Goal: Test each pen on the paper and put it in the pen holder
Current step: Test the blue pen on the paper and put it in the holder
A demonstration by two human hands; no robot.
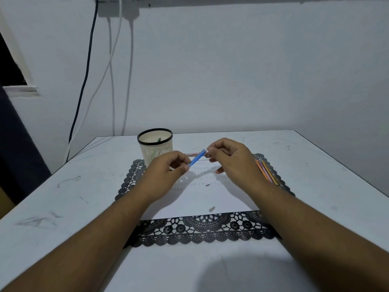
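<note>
The person is holding a blue pen (197, 158) in the air above the white paper (202, 192), between both hands. The left hand (166, 171) is pinching the lower end of the pen with thumb and curled fingers (185, 167). The right hand (229, 159) is pinching the upper end, where the cap probably is; its fingers are curled close around this end. Whether the cap is coming off or going on, I cannot tell.

The paper is lying on a black lace placemat (202, 230) on the table (63, 207). The cream pen holder (155, 147) is standing at the far left corner of the placemat, and one green pen (159, 140) is already showing inside it. A bundle of coloured pens (267, 171) is waiting at the right edge of the placemat, partly hidden behind the right wrist. One more pen with a reddish body (192, 154) is lying beyond the paper, behind the hands. Two small grey pieces, maybe caps (211, 209), are lying on the paper.

The pen looks light, thin and stiff, with a smooth plastic body, so it may slip in the fingers if the pull on the cap is sudden. I think the best place to hold it is the middle of the barrel, with a firm pinch, while the other hand is taking only the cap end. For writing, a hold nearer to the tip would give more control.
</note>
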